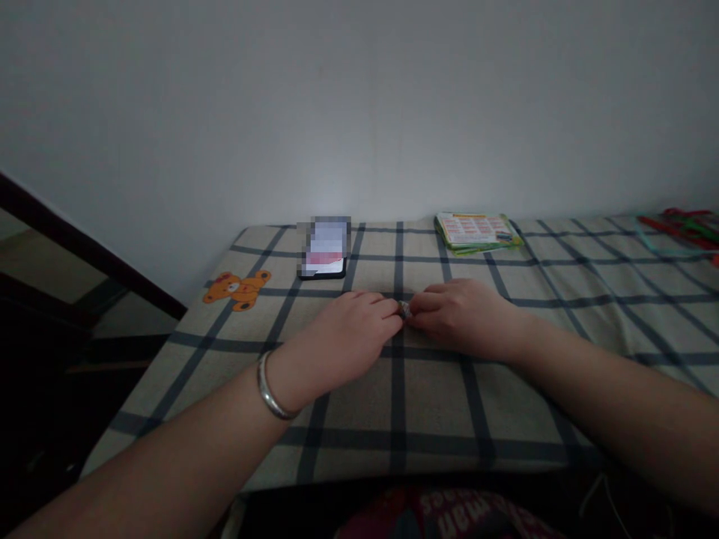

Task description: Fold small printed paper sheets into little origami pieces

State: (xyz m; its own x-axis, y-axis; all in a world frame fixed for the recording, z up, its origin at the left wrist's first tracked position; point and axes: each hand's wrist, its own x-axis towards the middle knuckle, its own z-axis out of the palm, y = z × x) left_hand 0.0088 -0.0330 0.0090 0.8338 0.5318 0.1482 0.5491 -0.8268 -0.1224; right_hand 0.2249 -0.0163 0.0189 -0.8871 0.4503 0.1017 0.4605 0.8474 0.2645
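Between my fingertips, over the middle of the checked tablecloth (359,419), is a small silvery piece (405,308) with a brownish edge; its kind is too small to make out. My left hand (353,329), with a metal bangle (272,389) on the wrist, pinches it from the left. From the right, the closed fingers of my right hand (463,318) grip its other side. Most of the piece is hidden by the fingers of both hands.
Behind my left hand lies a phone (324,247) with its screen lit. A stack of printed packets (477,230) rests near the wall (371,112). A teddy bear figure (239,290) is at left, and red and green items (688,228) lie far right.
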